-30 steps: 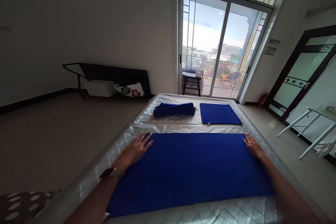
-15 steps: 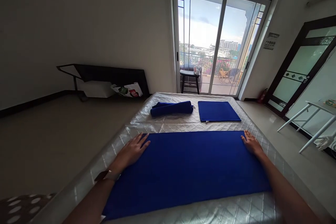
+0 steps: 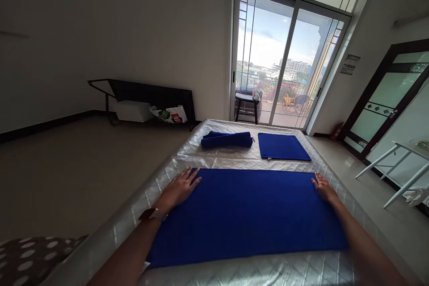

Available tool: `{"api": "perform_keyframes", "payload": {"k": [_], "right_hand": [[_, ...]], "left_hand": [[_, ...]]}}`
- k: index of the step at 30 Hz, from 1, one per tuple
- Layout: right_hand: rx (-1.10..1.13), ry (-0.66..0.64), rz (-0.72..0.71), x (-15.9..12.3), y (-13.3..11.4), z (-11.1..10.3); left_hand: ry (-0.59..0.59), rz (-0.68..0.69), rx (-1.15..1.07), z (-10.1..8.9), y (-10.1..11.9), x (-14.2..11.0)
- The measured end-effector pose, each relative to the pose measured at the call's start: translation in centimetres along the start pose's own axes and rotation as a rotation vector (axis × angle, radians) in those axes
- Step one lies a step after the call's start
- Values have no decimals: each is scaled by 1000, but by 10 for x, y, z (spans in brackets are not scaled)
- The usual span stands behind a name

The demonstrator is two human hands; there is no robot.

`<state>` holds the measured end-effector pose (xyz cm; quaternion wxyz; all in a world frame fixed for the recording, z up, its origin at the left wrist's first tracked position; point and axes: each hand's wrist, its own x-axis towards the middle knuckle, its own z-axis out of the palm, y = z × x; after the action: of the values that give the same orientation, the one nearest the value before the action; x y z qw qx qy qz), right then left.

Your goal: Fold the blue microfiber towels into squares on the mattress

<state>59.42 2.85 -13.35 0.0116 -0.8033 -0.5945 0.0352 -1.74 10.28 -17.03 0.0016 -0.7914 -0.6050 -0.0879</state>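
A flat blue cloth [image 3: 251, 214] lies spread across the quilted mattress [image 3: 201, 161] before me. My left hand [image 3: 180, 189] rests on its far left corner, fingers stretched out. On the far right corner lies my right hand [image 3: 324, 187], its fingers extended too. Neither hand grips anything. Beyond the spread cloth sit a rolled or loosely folded blue cloth [image 3: 227, 140] on the left and a flat, neatly folded blue cloth [image 3: 284, 146] on the right. A small white tag shows at the near left corner of the spread cloth.
Against the left wall stands a dark low frame [image 3: 150, 96] with a white box [image 3: 133, 111] and a printed bag [image 3: 170, 115]. A brown polka-dot fabric [image 3: 36, 259] is at lower left. At right is a light table [image 3: 410, 149]; a stool [image 3: 247, 102] shows near the glass doors.
The view has shifted slightly, so the scene sits a little further right. Both hands stay flat on the far corners of the spread cloth.
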Motion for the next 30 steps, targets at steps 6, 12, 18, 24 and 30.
{"api": "perform_keyframes", "payload": {"k": [6, 12, 18, 24, 30], "right_hand": [[36, 32, -21, 4, 6, 5], [37, 26, -15, 8, 8, 7], [25, 31, -8, 6, 7, 6], [18, 27, 2, 4, 5, 5], [33, 38, -16, 6, 8, 8]], "left_hand": [[-35, 14, 17, 0, 0, 1], [-10, 15, -19, 8, -7, 3], [9, 14, 11, 12, -8, 5], [25, 12, -18, 16, -11, 6], [24, 15, -37, 15, -10, 7]]}}
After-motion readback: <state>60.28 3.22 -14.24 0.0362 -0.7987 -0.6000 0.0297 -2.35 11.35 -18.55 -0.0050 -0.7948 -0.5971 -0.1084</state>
